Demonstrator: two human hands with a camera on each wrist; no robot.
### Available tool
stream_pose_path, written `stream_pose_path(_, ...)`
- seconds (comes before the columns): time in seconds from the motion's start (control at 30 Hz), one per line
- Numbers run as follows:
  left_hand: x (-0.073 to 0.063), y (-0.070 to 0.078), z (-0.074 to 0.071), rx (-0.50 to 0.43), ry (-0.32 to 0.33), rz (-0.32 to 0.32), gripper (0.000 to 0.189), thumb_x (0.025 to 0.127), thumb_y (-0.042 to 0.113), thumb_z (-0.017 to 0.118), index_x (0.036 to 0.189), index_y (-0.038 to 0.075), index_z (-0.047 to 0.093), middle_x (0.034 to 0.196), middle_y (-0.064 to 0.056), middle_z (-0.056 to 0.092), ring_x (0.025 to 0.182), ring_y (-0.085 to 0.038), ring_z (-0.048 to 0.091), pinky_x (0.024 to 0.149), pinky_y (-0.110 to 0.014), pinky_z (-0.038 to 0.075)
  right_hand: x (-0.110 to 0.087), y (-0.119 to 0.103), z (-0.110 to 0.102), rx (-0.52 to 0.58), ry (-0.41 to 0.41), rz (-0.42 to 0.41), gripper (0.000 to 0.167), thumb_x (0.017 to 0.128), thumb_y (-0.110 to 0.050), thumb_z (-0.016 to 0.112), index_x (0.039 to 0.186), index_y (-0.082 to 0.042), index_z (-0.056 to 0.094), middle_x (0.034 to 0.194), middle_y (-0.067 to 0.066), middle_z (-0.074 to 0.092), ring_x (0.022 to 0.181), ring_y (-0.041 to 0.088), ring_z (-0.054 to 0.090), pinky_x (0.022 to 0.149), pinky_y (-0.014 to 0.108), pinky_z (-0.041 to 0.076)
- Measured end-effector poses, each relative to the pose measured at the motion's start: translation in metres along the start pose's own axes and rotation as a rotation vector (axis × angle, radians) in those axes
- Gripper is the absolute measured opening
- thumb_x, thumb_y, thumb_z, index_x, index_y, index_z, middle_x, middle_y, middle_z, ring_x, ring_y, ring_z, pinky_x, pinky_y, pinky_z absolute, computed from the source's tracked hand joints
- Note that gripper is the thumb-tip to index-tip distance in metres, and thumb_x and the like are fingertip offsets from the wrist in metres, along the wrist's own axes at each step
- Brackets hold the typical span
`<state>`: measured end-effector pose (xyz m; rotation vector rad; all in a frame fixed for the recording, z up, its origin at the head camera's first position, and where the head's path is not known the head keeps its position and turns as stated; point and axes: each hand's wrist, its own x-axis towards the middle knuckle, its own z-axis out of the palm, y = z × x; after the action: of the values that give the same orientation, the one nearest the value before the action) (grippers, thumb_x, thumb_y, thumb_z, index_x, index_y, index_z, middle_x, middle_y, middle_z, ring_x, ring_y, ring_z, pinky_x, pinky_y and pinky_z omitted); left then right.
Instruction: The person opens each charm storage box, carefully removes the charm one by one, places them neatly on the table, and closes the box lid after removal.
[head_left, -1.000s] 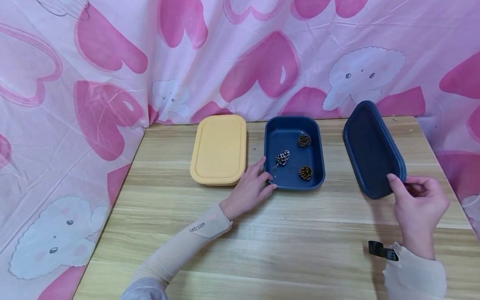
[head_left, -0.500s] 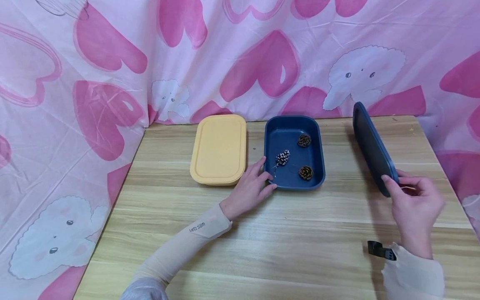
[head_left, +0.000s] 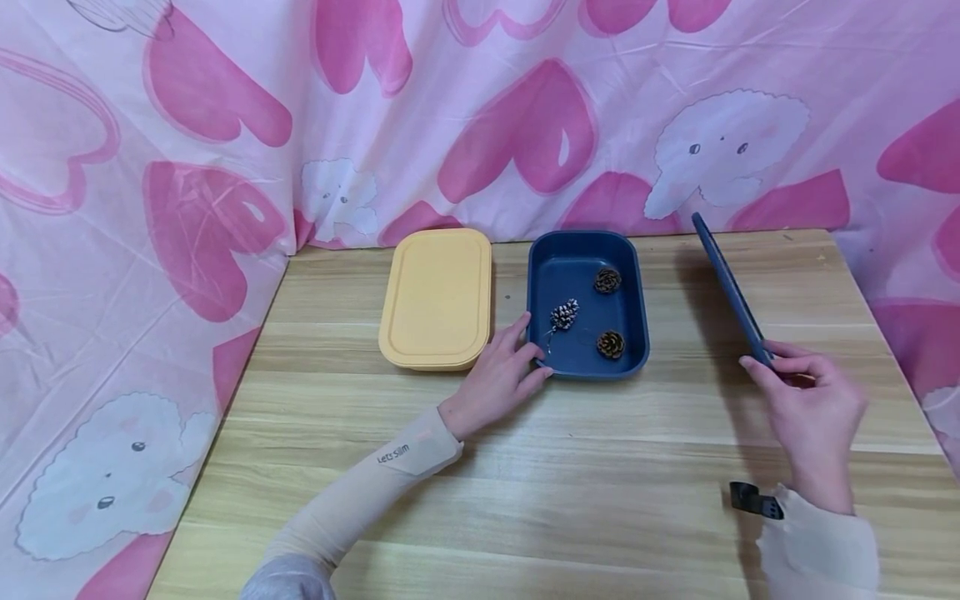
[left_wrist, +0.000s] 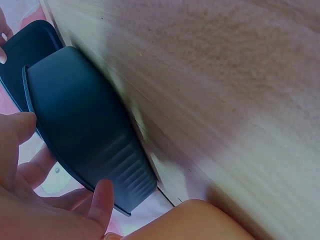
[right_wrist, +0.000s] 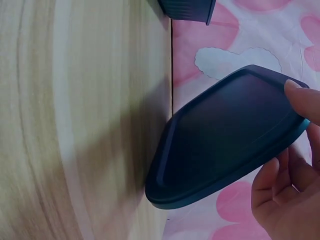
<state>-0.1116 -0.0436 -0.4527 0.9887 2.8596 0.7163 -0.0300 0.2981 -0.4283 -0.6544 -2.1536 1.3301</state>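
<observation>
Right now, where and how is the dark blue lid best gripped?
I'd pinch the dark blue lid by its near-end rim, coming from the right, thumb and fingers on opposite faces, as the right hand does: it's thin and steeply tilted.

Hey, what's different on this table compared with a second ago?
The right hand has shifted left, toward the open blue box, turning the blue lid nearly edge-on to the head camera. Nothing was let go. The left hand, the three pine cones and the yellow box stayed put.
</observation>
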Motion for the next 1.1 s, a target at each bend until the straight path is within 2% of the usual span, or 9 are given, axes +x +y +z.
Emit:
stream_pose_path(0.1,0.000,0.000,0.000,0.001,-0.009,-0.005,0.027,0.098,0.040,0.054,0.102,0.016,0.065,0.156,-0.019,0.029,0.140,-0.033,0.036,0.115,-0.045,0.033,-0.001,0.003,0.002,-0.019,-0.009,-0.025,0.025,0.072,-0.005,0.083,0.088,0.009,0.070,0.087,-0.030,0.064,0.074,-0.012,0.060,0.065,0.001,0.045)
stream_pose_path(0.23,0.000,0.000,-0.001,0.005,-0.019,-0.005,0.029,0.099,0.042,0.051,0.104,0.017,0.064,0.157,-0.018,0.028,0.141,-0.032,0.035,0.115,-0.045,0.033,-0.002,0.006,0.003,-0.081,-0.031,-0.077,0.023,0.073,-0.006,0.083,0.086,0.007,0.071,0.087,-0.031,0.060,0.079,-0.013,0.056,0.068,-0.001,0.042)
stream_pose_path(0.4,0.000,0.001,-0.001,-0.003,-0.018,-0.007,0.029,0.099,0.042,0.051,0.103,0.016,0.064,0.157,-0.018,0.028,0.141,-0.033,0.035,0.114,-0.046,0.034,-0.005,0.007,0.006,-0.167,-0.102,-0.112,0.018,0.075,-0.009,0.082,0.083,0.003,0.072,0.087,-0.035,0.055,0.082,-0.014,0.051,0.069,-0.002,0.039)
stream_pose_path(0.6,0.000,0.001,0.000,0.002,-0.013,-0.007,0.030,0.098,0.042,0.051,0.103,0.016,0.064,0.157,-0.018,0.028,0.140,-0.033,0.036,0.114,-0.046,0.034,-0.010,0.007,0.008,-0.220,-0.151,-0.169,0.013,0.073,-0.007,0.083,0.078,0.000,0.073,0.076,-0.035,0.051,0.077,-0.009,0.046,0.065,0.001,0.035)
stream_pose_path(0.7,0.000,0.001,0.001,0.010,-0.016,-0.012,0.030,0.099,0.043,0.050,0.104,0.017,0.064,0.157,-0.018,0.028,0.141,-0.032,0.036,0.114,-0.045,0.034,-0.011,0.008,0.009,-0.261,-0.175,-0.175,0.012,0.074,-0.008,0.083,0.078,-0.002,0.073,0.074,-0.025,0.055,0.073,-0.007,0.045,0.063,0.005,0.034)
stream_pose_path(0.9,-0.001,0.001,0.002,0.014,-0.003,-0.017,0.029,0.099,0.043,0.051,0.103,0.017,0.065,0.156,-0.018,0.030,0.141,-0.032,0.035,0.114,-0.045,0.035,-0.012,0.011,0.007,-0.363,-0.304,-0.156,0.014,0.081,-0.017,0.078,0.084,-0.003,0.074,0.093,0.011,0.066,0.075,-0.009,0.043,0.066,0.009,0.036)
stream_pose_path(1.1,-0.001,0.003,0.001,0.018,0.002,-0.024,0.028,0.099,0.042,0.051,0.102,0.017,0.065,0.156,-0.018,0.031,0.141,-0.032,0.035,0.113,-0.046,0.036,-0.011,0.014,0.006,-0.381,-0.359,-0.167,0.015,0.084,-0.018,0.076,0.086,-0.004,0.074,0.096,0.015,0.067,0.075,-0.011,0.043,0.065,0.011,0.037)
